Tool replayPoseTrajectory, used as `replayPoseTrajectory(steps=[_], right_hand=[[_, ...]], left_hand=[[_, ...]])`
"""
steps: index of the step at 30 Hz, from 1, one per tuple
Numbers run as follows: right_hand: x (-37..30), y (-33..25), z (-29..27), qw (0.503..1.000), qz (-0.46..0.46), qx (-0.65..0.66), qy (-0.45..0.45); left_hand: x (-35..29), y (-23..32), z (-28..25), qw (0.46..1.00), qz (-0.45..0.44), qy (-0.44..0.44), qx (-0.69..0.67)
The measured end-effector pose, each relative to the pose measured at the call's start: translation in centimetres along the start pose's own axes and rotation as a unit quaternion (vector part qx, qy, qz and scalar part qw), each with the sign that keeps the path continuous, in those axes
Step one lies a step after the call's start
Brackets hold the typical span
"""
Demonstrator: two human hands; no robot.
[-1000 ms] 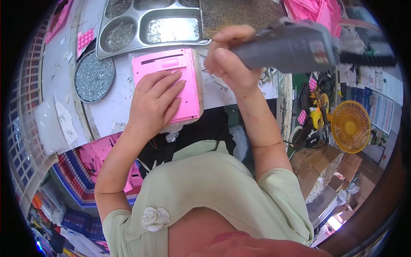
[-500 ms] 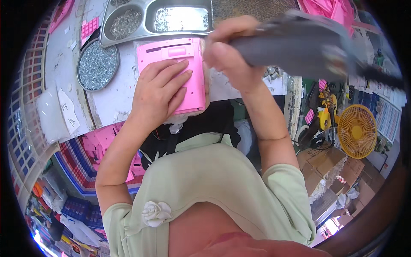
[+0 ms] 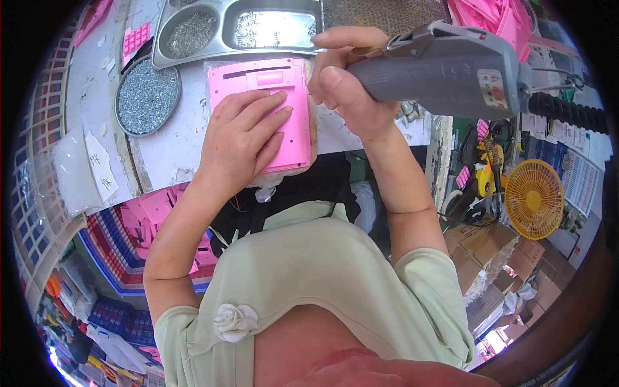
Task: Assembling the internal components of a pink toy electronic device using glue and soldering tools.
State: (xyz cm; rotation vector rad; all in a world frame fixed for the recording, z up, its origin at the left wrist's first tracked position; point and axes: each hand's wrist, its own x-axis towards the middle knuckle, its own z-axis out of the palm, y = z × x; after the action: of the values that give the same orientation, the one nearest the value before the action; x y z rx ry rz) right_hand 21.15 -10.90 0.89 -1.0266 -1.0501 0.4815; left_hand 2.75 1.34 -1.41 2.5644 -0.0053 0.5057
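Observation:
A pink plastic casing (image 3: 296, 138) lies on a padded, plastic-wrapped support at the table's front edge. Across its left half rests my left hand (image 3: 240, 140), fingers stretched over the surface and slightly apart. My right hand (image 3: 353, 90) is wrapped round the front end of a grey electric screwdriver (image 3: 438, 74). The tool lies roughly level, its rear pointing right toward a black coiled cord (image 3: 564, 113). My fingers hide its tip, close to the casing's upper right edge; I cannot tell whether it touches.
Beyond the casing stands a metal compartment tray (image 3: 271, 51) of small metal parts. A round dish (image 3: 147, 97) of screws sits left. Pink parts (image 3: 496, 22) are heaped at the far right. A yellow fan (image 3: 534, 198) stands at right, and a crate (image 3: 122, 258) with pink pieces sits below the table.
The screwdriver was blurred by motion and now shows sharply, its rear slightly lower. My right hand has shifted only a little. My left hand stays on the casing.

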Motion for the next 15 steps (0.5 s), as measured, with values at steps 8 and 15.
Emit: replayPoseTrajectory(steps=[8,15], right_hand=[[0.1,-0.1,1.2,0.991,0.022,-0.134,0.001],[-1.6,-5.2,0.9,0.999,0.041,0.027,-0.016]], left_hand=[[-0.2,0.0,0.1,1.0,0.001,0.007,0.001],[-0.4,-0.1,0.4,1.0,0.004,0.018,0.015]])
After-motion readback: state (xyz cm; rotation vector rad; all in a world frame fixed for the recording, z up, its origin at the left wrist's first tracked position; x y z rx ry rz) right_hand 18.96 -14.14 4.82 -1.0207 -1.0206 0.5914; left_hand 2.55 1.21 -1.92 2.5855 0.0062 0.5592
